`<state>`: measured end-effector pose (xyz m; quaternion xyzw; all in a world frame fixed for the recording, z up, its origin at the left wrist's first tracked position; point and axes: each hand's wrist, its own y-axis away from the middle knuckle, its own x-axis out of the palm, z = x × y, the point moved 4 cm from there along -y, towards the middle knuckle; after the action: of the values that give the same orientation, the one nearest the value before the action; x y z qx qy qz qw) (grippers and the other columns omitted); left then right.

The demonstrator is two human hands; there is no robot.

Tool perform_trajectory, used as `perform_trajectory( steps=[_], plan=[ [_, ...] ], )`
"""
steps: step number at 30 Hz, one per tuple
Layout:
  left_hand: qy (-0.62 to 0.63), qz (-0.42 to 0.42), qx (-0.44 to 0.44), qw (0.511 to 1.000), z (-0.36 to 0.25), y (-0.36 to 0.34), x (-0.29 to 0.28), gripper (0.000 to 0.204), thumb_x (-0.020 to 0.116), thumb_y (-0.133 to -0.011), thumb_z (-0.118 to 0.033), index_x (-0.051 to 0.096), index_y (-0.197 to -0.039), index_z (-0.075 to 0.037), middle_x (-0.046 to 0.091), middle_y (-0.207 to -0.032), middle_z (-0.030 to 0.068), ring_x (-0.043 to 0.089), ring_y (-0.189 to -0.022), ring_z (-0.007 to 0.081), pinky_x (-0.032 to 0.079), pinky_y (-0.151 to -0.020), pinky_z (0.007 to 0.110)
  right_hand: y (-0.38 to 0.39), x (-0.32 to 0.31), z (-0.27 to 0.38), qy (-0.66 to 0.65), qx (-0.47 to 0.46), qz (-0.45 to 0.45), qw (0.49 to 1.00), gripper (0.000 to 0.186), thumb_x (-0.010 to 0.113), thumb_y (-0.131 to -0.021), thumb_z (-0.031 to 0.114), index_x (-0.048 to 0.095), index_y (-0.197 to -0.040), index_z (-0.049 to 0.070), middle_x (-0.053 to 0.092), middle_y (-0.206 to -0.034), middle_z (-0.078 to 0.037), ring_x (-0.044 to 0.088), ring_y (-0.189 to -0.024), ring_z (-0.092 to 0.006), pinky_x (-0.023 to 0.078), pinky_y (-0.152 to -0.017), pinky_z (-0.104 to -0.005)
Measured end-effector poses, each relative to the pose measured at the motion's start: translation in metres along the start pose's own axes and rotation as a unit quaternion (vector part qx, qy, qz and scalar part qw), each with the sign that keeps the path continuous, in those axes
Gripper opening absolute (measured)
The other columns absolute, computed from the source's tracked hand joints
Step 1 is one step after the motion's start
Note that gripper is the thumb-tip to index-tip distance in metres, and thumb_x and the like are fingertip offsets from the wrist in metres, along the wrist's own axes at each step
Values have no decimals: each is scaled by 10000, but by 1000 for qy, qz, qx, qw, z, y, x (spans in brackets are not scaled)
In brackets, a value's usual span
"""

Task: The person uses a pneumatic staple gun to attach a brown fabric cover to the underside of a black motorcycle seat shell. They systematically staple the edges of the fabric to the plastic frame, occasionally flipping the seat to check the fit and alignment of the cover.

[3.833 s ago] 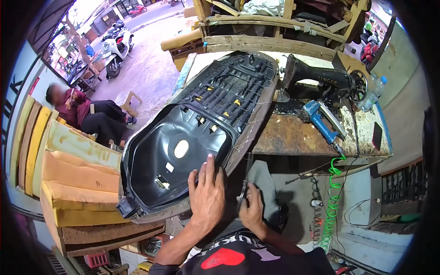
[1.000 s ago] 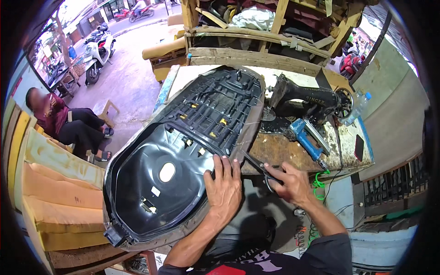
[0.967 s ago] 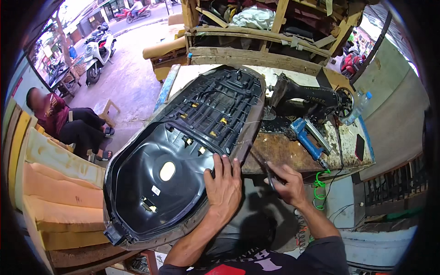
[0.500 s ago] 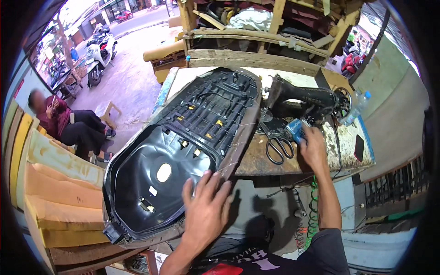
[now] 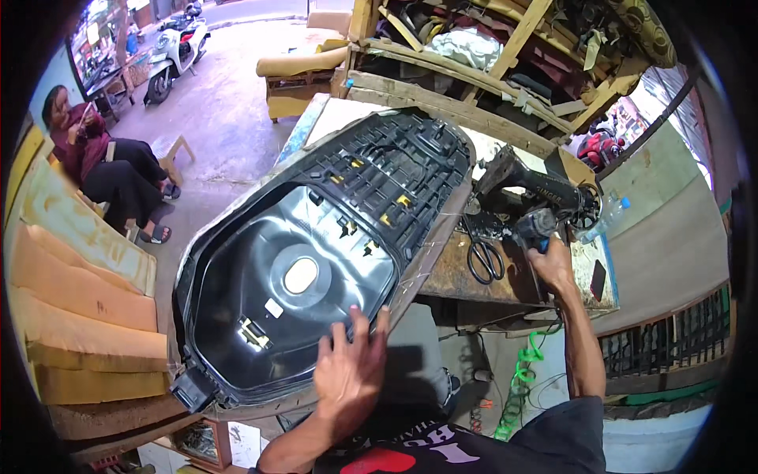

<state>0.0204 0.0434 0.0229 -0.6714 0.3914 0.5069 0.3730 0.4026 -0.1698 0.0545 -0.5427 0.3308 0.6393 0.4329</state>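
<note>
A black plastic seat base (image 5: 332, 238) with a loose brown cover edge (image 5: 420, 276) lies upside down across the worktable (image 5: 466, 280). My left hand (image 5: 349, 371) rests spread on its lower right rim, fingers apart. My right hand (image 5: 551, 267) grips a blue pneumatic staple gun (image 5: 538, 237), held upright in front of the sewing machine (image 5: 529, 180). Black-handled scissors (image 5: 485, 261) lie beside the seat, left of that hand.
Foam slabs (image 5: 83, 276) stand at the left near a seated person (image 5: 110, 166) and small stool (image 5: 170, 162). A cluttered wooden rack (image 5: 497, 75) is behind. A bottle (image 5: 612, 213) and phone (image 5: 598, 280) sit at the right; a green coiled hose (image 5: 527, 363) hangs below.
The scissors have left my right hand for the tabletop; that hand now grips the staple gun, raised from where it lay. My left hand has slid lower along the rim. The view has shifted.
</note>
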Motion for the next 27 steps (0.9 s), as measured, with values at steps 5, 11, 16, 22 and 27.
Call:
perform_trajectory(
  steps=[5, 11, 16, 22, 27],
  plan=[
    [58, -119, -43, 990, -20, -50, 18, 274, 639, -899, -203, 746, -1123, -88, 559, -1379, 244, 574, -1197, 388, 469, -958, 499, 57, -52, 109, -39, -108, 49, 992, 451, 717, -773, 305, 684, -849, -139, 663, -768, -366, 729, -811, -461, 548, -759, -510],
    [25, -115, -44, 992, -31, -67, 42, 304, 590, -929, -237, 772, -1092, -57, 548, -1392, 208, 470, -1336, 377, 376, -1069, 555, 56, -34, 163, -16, -110, 214, 970, 488, 688, -774, 353, 674, -812, -134, 658, -739, -330, 705, -718, -429, 537, -729, -512],
    [80, -163, 14, 983, -26, -63, 34, 320, 624, -904, -253, 746, -950, 39, 528, -1366, 263, 482, -1309, 416, 358, -1077, 585, 51, -23, 179, -37, -147, 205, 967, 483, 697, -764, 346, 637, -786, -133, 623, -638, -262, 654, -608, -319, 510, -641, -476],
    [13, -152, 8, 988, -26, -65, 39, 292, 602, -942, -243, 724, -999, 16, 508, -1441, 294, 492, -1341, 403, 387, -1085, 607, 50, -15, 197, -15, -146, 248, 958, 455, 690, -776, 341, 652, -790, -112, 634, -658, -246, 653, -628, -319, 511, -645, -469],
    [13, -176, -11, 984, -29, -66, 57, 280, 568, -917, -208, 700, -1005, 21, 545, -1431, 260, 524, -1325, 370, 422, -1090, 540, 46, -11, 202, 35, -150, 249, 956, 461, 675, -809, 340, 673, -840, -121, 665, -723, -278, 684, -667, -330, 526, -669, -470]
  ],
)
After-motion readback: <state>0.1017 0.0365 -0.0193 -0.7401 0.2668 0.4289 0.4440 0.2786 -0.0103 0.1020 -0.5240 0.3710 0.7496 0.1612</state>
